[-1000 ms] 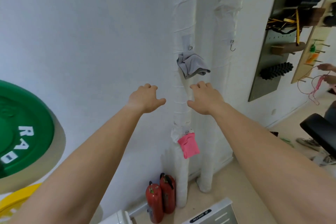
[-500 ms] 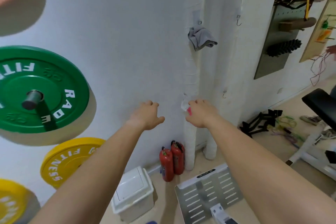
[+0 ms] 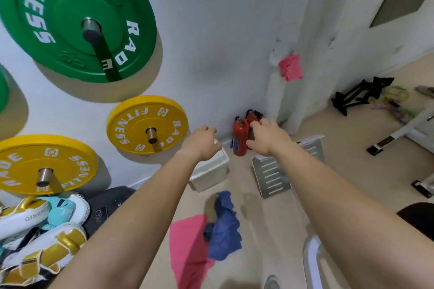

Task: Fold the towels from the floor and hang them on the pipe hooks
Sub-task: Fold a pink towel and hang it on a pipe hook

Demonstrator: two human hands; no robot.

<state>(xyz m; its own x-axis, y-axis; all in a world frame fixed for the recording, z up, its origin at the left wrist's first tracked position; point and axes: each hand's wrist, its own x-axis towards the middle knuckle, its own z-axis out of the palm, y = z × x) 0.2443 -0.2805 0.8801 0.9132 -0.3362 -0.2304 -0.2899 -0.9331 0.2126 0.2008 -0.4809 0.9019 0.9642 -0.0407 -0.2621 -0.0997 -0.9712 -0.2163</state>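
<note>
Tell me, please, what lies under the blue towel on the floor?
The blue towel lies crumpled over the right edge of the pink towel, with the rest on the beige floor. How far the pink cloth runs beneath it is hidden.

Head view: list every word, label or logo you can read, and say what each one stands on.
"FITNESS" and "RADE": round green weight plate on the wall.
"FITNESS" and "RADE": upper round yellow weight plate.
"RADE" and "FITNESS": lower round yellow weight plate.
"GINGP", cut off: white padded boxing glove.
Label on the red fire extinguisher: too small to read.
</note>
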